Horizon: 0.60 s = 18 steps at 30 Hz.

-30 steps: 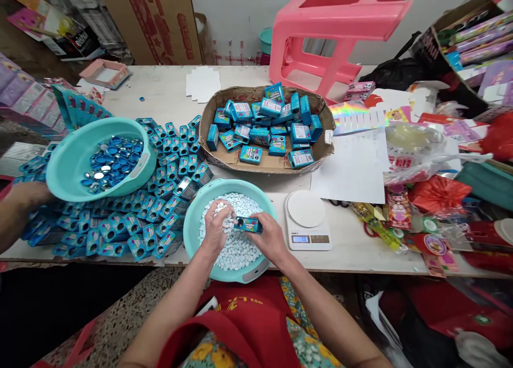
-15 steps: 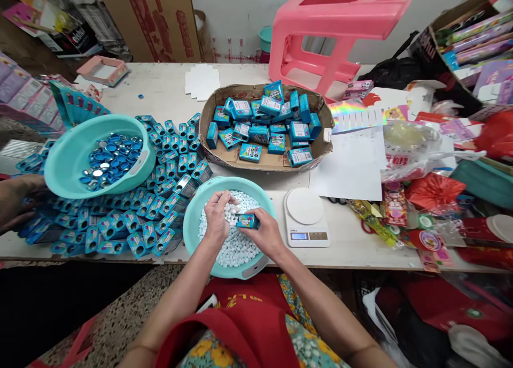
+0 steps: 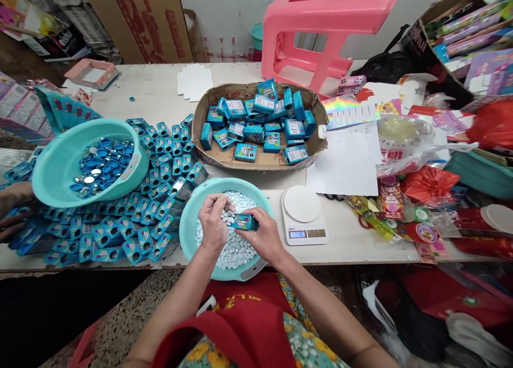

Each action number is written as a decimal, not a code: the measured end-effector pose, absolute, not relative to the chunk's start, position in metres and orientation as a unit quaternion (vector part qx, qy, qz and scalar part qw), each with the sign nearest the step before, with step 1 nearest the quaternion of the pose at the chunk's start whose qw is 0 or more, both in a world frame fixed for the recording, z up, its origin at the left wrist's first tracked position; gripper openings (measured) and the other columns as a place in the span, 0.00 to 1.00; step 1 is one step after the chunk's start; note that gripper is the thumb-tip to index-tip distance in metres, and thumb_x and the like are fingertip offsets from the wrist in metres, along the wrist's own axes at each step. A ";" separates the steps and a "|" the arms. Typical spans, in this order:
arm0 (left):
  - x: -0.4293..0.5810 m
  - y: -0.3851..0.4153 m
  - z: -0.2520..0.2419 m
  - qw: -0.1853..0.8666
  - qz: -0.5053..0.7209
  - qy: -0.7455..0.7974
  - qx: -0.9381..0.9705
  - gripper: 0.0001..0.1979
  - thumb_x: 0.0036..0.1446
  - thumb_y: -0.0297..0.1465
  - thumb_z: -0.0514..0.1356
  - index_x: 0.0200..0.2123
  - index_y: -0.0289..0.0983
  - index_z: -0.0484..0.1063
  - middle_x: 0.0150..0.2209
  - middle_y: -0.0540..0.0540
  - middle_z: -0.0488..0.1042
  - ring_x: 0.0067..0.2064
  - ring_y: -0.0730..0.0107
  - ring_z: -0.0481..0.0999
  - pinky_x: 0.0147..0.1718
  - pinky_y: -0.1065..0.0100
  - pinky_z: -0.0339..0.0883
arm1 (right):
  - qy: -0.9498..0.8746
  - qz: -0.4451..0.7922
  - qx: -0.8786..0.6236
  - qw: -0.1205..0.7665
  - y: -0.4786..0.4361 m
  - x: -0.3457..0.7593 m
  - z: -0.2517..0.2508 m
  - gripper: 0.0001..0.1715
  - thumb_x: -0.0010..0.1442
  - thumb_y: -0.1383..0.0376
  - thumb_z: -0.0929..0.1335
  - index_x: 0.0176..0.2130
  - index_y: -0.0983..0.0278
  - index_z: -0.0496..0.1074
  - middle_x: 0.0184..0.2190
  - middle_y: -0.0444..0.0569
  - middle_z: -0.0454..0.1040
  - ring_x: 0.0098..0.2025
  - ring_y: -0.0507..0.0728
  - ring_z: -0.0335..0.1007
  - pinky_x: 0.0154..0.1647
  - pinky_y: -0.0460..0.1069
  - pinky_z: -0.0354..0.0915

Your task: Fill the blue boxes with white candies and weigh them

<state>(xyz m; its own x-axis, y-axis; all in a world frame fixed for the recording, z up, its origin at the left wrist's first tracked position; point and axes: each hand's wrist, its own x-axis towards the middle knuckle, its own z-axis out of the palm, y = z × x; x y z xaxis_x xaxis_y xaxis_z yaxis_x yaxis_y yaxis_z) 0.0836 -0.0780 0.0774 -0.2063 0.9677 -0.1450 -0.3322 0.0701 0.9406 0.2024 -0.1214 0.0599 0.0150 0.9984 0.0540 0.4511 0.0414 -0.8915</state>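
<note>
Over a teal basin [image 3: 188, 218] of small white candies [image 3: 236, 253], my right hand [image 3: 266, 234] grips a small blue candy tin [image 3: 243, 221], tilted on its side with one end toward my left hand. My left hand [image 3: 214, 221] is cupped with fingers curled around some of the white candies, held right against the tin's end. Left of the basin stand many blue tins [image 3: 150, 213] with round openings on top. A cardboard tray [image 3: 224, 159] behind the basin holds several more blue tins.
A teal basin [image 3: 48, 170] of blue and silver caps [image 3: 106, 162] rests on the tins at left, with another person's hand [image 3: 16, 207] beside it. Right of my basin is a white scale [image 3: 303, 205]. A pink stool [image 3: 320, 31] stands behind; packets [image 3: 390, 197] clutter the right.
My right hand has brought the tin slightly left, closer to my left hand, and more of the tin shows. The whole view has shifted slightly; both hands keep their hold.
</note>
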 end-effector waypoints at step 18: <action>0.080 -0.070 0.070 0.573 0.579 0.490 0.311 0.09 0.57 0.37 0.56 0.30 0.36 0.65 0.19 0.54 0.65 0.17 0.77 0.65 0.24 0.72 0.63 | -0.543 0.434 -0.574 0.433 -0.111 0.202 0.043 0.19 0.45 0.64 0.75 0.39 0.60 0.72 0.37 0.45 0.73 0.41 0.57 0.69 0.44 0.52 0.64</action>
